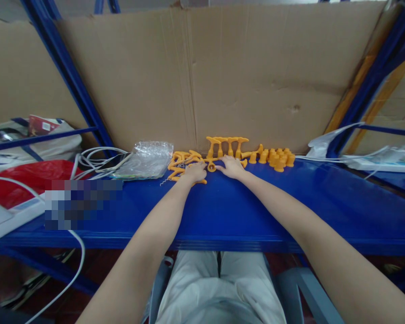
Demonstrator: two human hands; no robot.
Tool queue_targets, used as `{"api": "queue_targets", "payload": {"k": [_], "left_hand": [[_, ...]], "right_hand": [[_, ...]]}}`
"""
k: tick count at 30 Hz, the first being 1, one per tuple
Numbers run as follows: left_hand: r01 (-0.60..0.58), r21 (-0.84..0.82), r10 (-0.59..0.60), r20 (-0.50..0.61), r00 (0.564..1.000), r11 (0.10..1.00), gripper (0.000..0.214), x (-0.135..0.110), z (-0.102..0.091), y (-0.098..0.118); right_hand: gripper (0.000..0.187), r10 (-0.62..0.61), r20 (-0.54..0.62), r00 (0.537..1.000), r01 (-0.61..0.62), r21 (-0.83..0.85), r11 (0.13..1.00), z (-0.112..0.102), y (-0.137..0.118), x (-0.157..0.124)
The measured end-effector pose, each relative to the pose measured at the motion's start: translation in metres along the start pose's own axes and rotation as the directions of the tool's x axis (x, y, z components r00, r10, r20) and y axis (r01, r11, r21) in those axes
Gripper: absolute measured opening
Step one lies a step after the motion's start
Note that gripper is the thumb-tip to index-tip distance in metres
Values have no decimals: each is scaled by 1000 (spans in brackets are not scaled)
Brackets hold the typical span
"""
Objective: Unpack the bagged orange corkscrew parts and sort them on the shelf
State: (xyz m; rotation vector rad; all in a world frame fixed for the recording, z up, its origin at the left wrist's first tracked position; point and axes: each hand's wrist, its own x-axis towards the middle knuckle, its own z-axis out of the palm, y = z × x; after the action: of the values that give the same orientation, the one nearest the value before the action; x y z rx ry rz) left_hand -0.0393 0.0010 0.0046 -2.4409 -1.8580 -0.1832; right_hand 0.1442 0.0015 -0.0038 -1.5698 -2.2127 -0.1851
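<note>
My left hand (195, 172) lies over a pile of orange corkscrews (178, 158) with thin metal spirals. Its fingers are curled, and what they hold, if anything, is hidden. Just right of its fingertips is an orange piece with a round opening (211, 167). My right hand (232, 167) rests on the other side of that piece, its thumb stretched toward it and apart from the fingers. Behind the hands stands a row of orange T-handled corkscrews (230, 145). Orange flared sleeves (280, 159) stand grouped to the right, with a few looser ones nearer my right hand.
The blue table (229, 211) backs onto a cardboard panel (249, 76). Left of the pile lies a clear plastic bag (151, 157), beside white cables (97, 157) and red plastic (33, 175). Blue metal posts (70, 72) frame both sides. A white power strip (388, 164) is at far right.
</note>
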Motion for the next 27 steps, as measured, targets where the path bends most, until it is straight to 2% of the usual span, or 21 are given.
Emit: {"api": "queue_targets", "payload": {"k": [2, 4, 7, 10, 13, 15, 18, 22, 27], "left_hand": [[8, 17, -8, 8, 1000, 1000, 56, -2, -2, 2], [7, 21, -7, 9, 1000, 1000, 56, -3, -4, 4], [7, 5, -7, -4, 1000, 1000, 55, -5, -5, 5], [-13, -14, 11, -91, 996, 1000, 55, -8, -5, 6], [-123, -42, 114, -182, 977, 991, 54, -9, -5, 11], [-210, -53, 198, -178, 964, 976, 52, -9, -3, 15], [-247, -59, 237, -143, 961, 967, 49, -8, -1, 21], [-212, -65, 197, -184, 963, 975, 42, -6, -1, 20], [-115, 2, 114, -159, 981, 993, 40, -6, -7, 13]], "right_hand": [[48, 72, -41, 997, -72, -13, 997, -3, 10, 0], [50, 84, -40, 996, -84, 3, 996, -5, 19, 0], [51, 33, 11, 999, -34, 39, 999, -3, 25, 0], [52, -13, 29, 999, 12, 44, 999, -1, 24, 1], [49, -19, 18, 1000, 18, 77, 997, 0, 22, 3], [46, -1, -1, 1000, 1, 116, 993, -2, 24, 4], [45, 133, -15, 991, -130, 117, 984, -6, 30, 5], [47, 328, 68, 942, -331, 49, 942, -13, 36, 3], [54, 357, 139, 924, -360, -6, 933, -20, 30, 1]]}}
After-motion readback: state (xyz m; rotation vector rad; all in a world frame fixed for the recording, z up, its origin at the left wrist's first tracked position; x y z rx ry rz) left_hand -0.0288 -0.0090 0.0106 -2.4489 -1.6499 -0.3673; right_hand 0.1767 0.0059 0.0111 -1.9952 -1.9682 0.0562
